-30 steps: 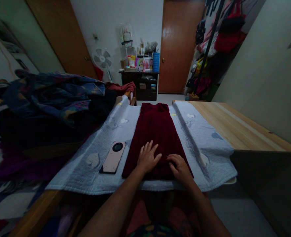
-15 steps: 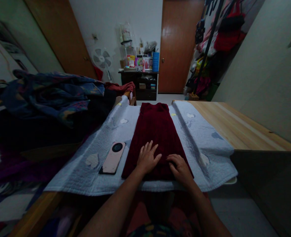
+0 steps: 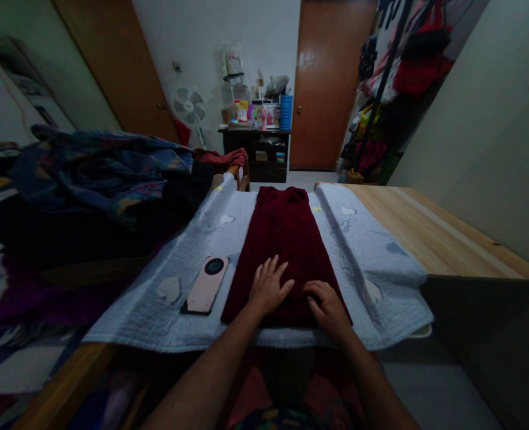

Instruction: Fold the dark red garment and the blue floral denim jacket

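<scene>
A dark red folded cloth point(image 3: 282, 233) lies lengthwise on a pale blue quilted cover point(image 3: 228, 239) with heart patterns. My left hand point(image 3: 269, 288) rests flat on the near part of the red cloth, its fingers spread. To its right, my right hand point(image 3: 326, 301) touches the same cloth near its right edge, fingers slightly curled and apart, with nothing seen in them. A pink phone point(image 3: 205, 286) with a round black camera ring lies on the cover left of the red cloth.
Piled clothes point(image 3: 103, 173) rise on the left. A wooden board point(image 3: 434, 233) adjoins the cover on the right. Farther back stand a fan point(image 3: 189, 107), a dark shelf point(image 3: 255, 155) with items, a brown door point(image 3: 327, 83) and hanging bags point(image 3: 421, 65).
The view has shifted very slightly, so the background sits a little farther right. Both hands and the red cloth look unmoved.
</scene>
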The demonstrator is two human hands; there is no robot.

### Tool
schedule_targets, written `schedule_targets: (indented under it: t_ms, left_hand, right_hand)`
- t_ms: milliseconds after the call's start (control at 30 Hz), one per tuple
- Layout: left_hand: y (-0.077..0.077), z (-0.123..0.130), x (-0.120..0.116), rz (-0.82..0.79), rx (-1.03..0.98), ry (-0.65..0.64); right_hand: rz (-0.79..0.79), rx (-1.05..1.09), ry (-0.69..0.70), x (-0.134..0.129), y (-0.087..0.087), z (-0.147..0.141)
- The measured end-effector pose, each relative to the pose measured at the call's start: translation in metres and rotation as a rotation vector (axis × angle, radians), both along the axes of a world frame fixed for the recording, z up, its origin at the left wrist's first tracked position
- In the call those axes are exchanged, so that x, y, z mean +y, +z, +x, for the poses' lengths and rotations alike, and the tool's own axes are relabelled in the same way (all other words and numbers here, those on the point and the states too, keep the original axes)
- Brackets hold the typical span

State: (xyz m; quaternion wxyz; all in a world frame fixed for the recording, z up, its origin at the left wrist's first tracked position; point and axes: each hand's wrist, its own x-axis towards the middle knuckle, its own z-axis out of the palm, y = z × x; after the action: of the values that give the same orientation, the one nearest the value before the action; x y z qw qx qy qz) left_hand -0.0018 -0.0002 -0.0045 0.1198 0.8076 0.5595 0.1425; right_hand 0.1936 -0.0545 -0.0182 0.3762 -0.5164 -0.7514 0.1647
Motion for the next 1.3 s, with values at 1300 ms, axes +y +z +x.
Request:
schedule_targets:
  t_ms: [1300]
  left_hand:
    - [-0.008,0.0,0.003,0.027,0.036,-0.028]
  right_hand:
    - [-0.122,-0.536,-0.275,0.021,0.006,-0.034]
